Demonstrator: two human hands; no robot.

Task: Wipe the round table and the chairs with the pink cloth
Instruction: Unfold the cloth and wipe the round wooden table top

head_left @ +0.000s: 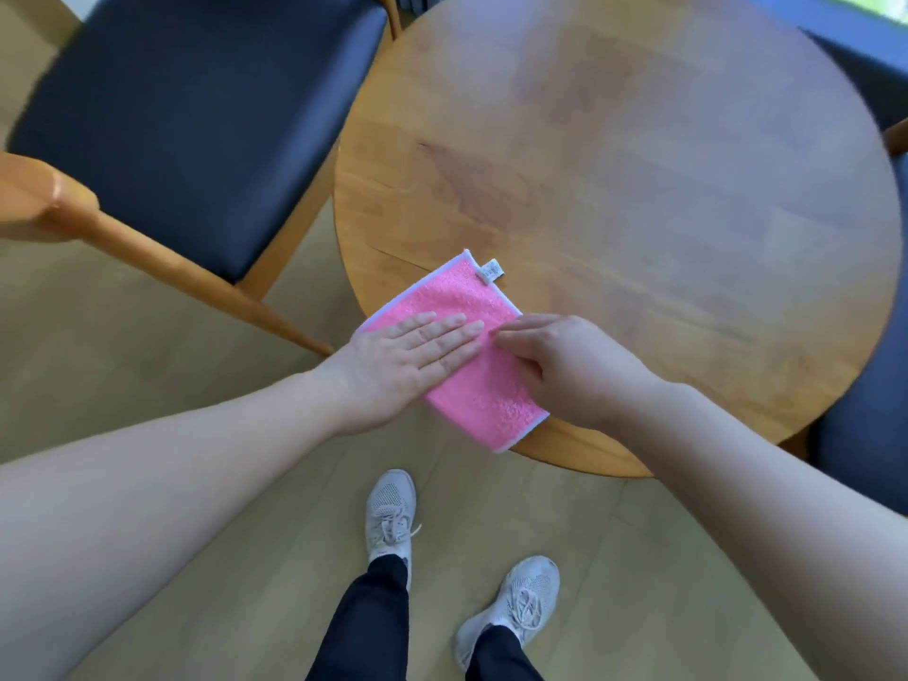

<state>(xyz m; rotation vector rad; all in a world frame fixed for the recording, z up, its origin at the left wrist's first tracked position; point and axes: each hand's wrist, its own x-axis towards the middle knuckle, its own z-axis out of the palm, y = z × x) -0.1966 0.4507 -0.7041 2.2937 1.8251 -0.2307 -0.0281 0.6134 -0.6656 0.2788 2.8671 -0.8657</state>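
Observation:
A pink cloth (457, 307) with a white edge and a small label lies folded flat on the near left rim of the round wooden table (638, 189). My left hand (403, 366) rests flat on the cloth's left part, fingers straight and together. My right hand (565, 366) lies on the cloth's right side with its fingers curled down onto the fabric; whether they pinch it is hidden. A wooden chair with a dark seat (196, 115) stands to the left of the table. Part of a second dark chair seat (865, 435) shows at the right edge.
The floor is pale wood planks (147, 385). My two feet in white trainers (393, 513) stand just before the table's near edge. The left chair's wooden frame (147, 248) runs diagonally close to my left forearm. A window strip shows at the top right.

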